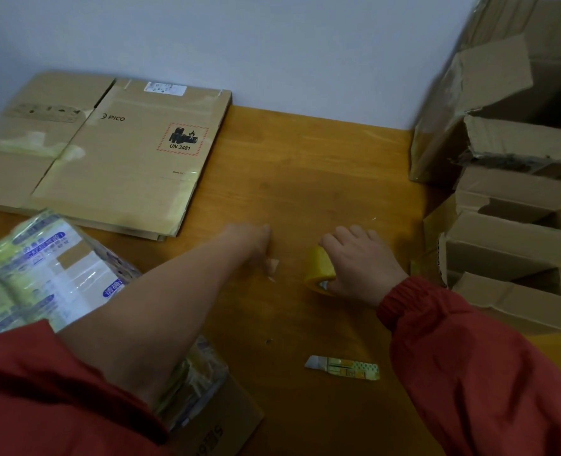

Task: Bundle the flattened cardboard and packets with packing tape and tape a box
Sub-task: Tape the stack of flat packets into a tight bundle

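Smooth wooden table (305,166), matt flattened cardboard (114,153), glossy plastic-wrapped packets (42,274).

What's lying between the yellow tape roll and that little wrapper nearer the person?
Nothing: only bare wooden table between tape roll and wrapper, in the head view.

Wooden worktop (305,166) set against a plain pale wall (272,44), seen under dim light.

The worktop is made of warm orange-brown wood, on which a faint grain and a slight sheen can be made out. Its far edge is met directly by the wall, which is painted a flat, even bluish white. The scene is lit softly and rather weakly, so that only faint, blurred shadows are cast on the wood.
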